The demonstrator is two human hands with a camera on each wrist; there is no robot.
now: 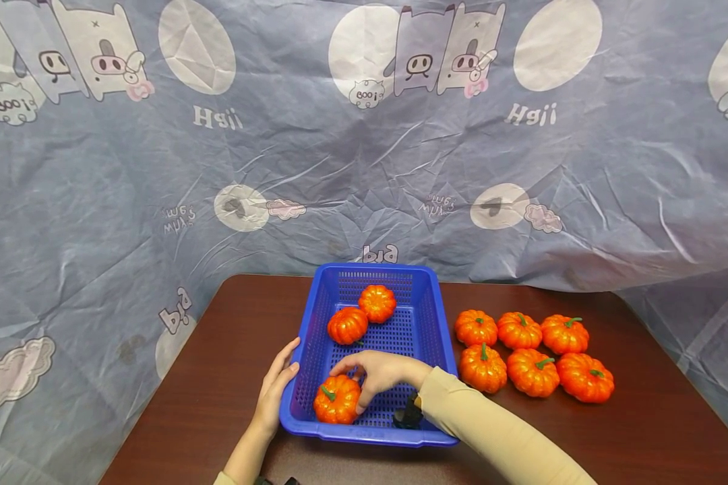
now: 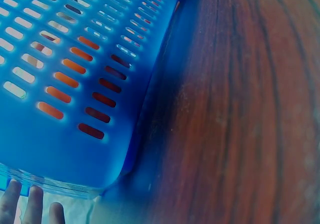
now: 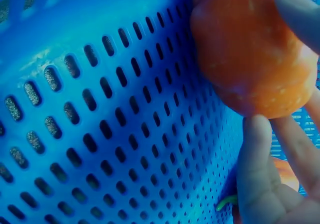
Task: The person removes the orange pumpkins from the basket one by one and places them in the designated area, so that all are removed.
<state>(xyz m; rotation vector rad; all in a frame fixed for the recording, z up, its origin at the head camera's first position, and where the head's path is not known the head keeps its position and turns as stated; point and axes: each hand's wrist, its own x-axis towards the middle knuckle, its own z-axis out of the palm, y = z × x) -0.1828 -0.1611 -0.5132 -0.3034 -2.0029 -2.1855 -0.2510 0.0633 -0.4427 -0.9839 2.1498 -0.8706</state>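
Note:
A blue plastic basket (image 1: 370, 435) with slotted walls stands on the table. My right hand (image 1: 385, 374) reaches into it and grips a small orange pumpkin (image 1: 336, 404) with a green stem, at the near left corner. In the right wrist view the thumb and fingertips touch that pumpkin (image 3: 250, 59) close to the basket wall (image 3: 100, 104). Farther back in the basket lie two more pumpkins, one tipped on its side (image 1: 348, 326) and one behind it (image 1: 377, 303). My left hand (image 1: 273, 394) rests against the left rim, fingers fairly straight; its fingertips (image 2: 34, 204) show in the left wrist view.
Right of the basket, several orange pumpkins (image 1: 532, 372) stand in two rows on the brown wooden table (image 1: 218, 364). A dark device (image 1: 408, 412) sits by the right sleeve. Behind the table hangs a grey patterned cloth (image 1: 364, 168).

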